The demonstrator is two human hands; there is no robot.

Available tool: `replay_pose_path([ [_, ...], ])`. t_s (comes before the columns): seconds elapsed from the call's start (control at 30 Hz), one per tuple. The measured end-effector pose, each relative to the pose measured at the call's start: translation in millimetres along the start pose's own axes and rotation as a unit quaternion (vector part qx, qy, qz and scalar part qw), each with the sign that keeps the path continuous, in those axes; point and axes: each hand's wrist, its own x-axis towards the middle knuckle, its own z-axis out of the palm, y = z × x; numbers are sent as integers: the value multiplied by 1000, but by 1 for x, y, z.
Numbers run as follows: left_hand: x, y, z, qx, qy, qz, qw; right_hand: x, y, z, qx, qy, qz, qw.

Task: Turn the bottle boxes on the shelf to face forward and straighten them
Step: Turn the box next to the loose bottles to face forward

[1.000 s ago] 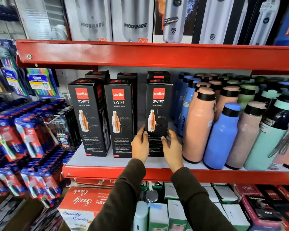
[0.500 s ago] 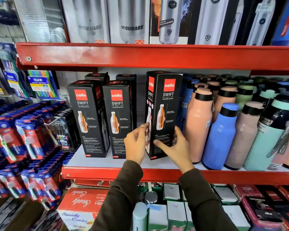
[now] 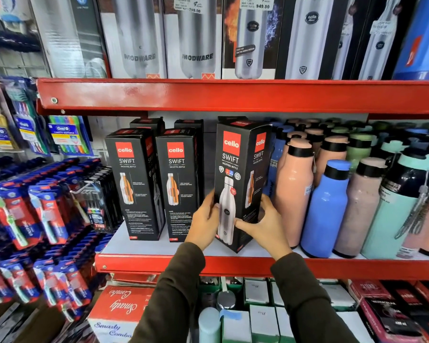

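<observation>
Three black cello SWIFT bottle boxes stand along the front of the red shelf [image 3: 144, 262]. The left box [image 3: 136, 184] and the middle box [image 3: 180, 184] stand side by side with their panels toward me. The right box [image 3: 238, 169] is turned at an angle, one corner toward me, showing a white-bottle face and a side face. My left hand [image 3: 204, 220] grips its lower left side. My right hand [image 3: 264, 225] grips its lower right, thumb across the front. More black boxes stand behind.
Loose pink bottles [image 3: 294, 191], a blue bottle [image 3: 326, 209] and mint ones crowd the shelf right of the held box. Toothbrush packs [image 3: 35, 214] hang at left. Steel-bottle boxes [image 3: 196, 38] fill the upper shelf. Small cartons [image 3: 258, 318] sit below.
The right box has been rotated between my hands: its orange-bottle face has swung to the right and a white-bottle face has come round. It also shifted slightly right.
</observation>
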Motion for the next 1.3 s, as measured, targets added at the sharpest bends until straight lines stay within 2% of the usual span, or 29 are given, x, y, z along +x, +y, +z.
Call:
replay_pose_path([
  [0.27,0,-9,-5,-19,16,-7,1000,3,5,1,8,-80,-2,997],
  [0.5,-2,-8,5,-18,55,-3,998,5,2,1,-40,-98,-36,994],
  [0.67,0,-9,16,8,99,7,995,11,7,4,-71,-106,-29,991],
  [0.87,1,-12,23,25,121,7,992,15,11,10,-91,-97,-18,991],
  [1.07,1,-14,27,22,125,1,992,14,14,12,-64,-82,-15,994],
  [1.3,-3,-11,29,21,130,-11,991,9,23,19,-53,1,-9,999],
])
